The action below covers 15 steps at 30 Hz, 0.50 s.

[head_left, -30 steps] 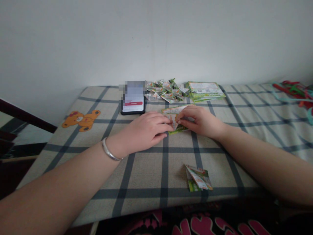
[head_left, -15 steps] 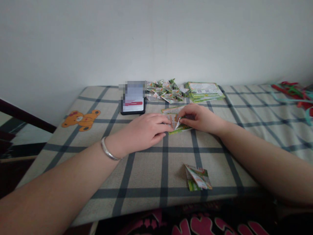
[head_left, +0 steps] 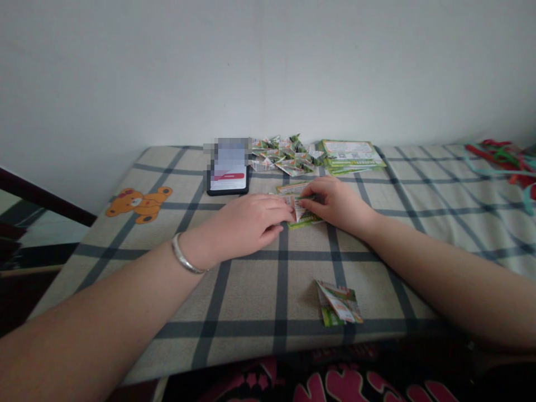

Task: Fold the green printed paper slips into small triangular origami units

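Observation:
A green-and-white printed paper sheet (head_left: 296,190) lies on the checked tablecloth, partly covered by both hands. My right hand (head_left: 333,202) pinches a raised fold of it between thumb and fingers. From the left, my left hand (head_left: 255,222) rests flat with its fingers stretched out, the tips touching the sheet's left part. A silver bangle (head_left: 183,257) circles the left wrist. Nearer to me lies a folded paper piece (head_left: 340,304) of the same print, standing partly open.
A phone (head_left: 228,176) with a lit screen lies at the back, beside a heap of folded paper pieces (head_left: 288,156). Right of these is a stack of printed sheets (head_left: 352,155). Red, green and pale blue strips (head_left: 508,162) lie far right. A wall (head_left: 268,67) rises behind the table.
My right hand has shifted slightly left with the pinched fold, closer to my left fingertips. My left hand has hardly moved. The other things lie as before.

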Tool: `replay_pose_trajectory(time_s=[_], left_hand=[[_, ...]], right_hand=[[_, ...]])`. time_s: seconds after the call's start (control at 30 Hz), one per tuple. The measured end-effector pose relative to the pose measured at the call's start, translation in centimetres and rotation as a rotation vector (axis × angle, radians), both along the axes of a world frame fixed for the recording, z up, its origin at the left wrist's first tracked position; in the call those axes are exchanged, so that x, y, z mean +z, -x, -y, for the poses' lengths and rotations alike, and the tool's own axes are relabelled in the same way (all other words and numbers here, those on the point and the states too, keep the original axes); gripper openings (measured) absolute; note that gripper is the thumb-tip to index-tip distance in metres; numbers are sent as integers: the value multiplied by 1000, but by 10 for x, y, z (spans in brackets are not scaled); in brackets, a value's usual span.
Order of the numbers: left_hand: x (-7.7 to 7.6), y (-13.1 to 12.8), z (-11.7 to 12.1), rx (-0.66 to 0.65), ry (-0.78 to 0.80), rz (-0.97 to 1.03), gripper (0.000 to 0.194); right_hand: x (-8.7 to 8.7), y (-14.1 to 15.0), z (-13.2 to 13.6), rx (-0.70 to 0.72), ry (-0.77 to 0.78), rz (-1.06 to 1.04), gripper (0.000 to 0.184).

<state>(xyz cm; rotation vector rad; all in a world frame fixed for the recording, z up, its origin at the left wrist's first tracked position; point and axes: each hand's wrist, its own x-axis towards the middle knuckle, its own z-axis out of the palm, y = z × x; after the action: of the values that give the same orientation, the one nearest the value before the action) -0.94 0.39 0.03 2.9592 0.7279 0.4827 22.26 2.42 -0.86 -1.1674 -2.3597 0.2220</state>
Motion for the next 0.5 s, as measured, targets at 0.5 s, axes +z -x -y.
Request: replay_pose_trajectory(time_s=[0.5], left_hand=[[-2, 1, 1, 33, 22, -5, 32]], right_hand=[[-4, -1, -3, -34, -33, 70, 15]])
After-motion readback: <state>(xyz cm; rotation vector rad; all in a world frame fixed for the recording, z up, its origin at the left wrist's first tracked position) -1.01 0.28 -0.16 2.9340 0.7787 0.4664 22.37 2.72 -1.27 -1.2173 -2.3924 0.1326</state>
